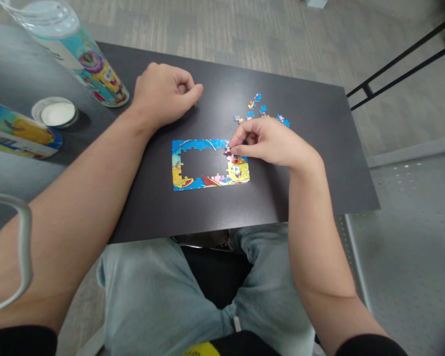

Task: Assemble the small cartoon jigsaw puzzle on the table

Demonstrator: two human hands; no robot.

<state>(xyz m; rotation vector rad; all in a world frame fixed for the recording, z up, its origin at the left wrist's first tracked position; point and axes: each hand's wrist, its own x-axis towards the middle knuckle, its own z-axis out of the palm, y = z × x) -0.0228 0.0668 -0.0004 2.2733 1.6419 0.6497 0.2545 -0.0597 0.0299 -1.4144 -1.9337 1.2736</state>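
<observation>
A jigsaw puzzle [210, 183] lies on the dark table, its border joined into a rectangle around an open middle. My right hand [269, 141] pinches a small puzzle piece [228, 152] between thumb and forefinger, at the inner edge of the border's upper right corner. Beyond that hand several loose puzzle pieces [263, 109] are scattered, some partly hidden behind it. My left hand [165, 94] rests curled on the table above and left of the puzzle. Its fingers are folded in, with nothing visible in them.
At the left stand a tall clear-topped canister [92, 64] with cartoon print, a round white-centred lid [55, 112] and a second printed canister [18, 129]. A grey cable [25, 242] loops at the left edge. The dark table [319, 183] ends just before my lap.
</observation>
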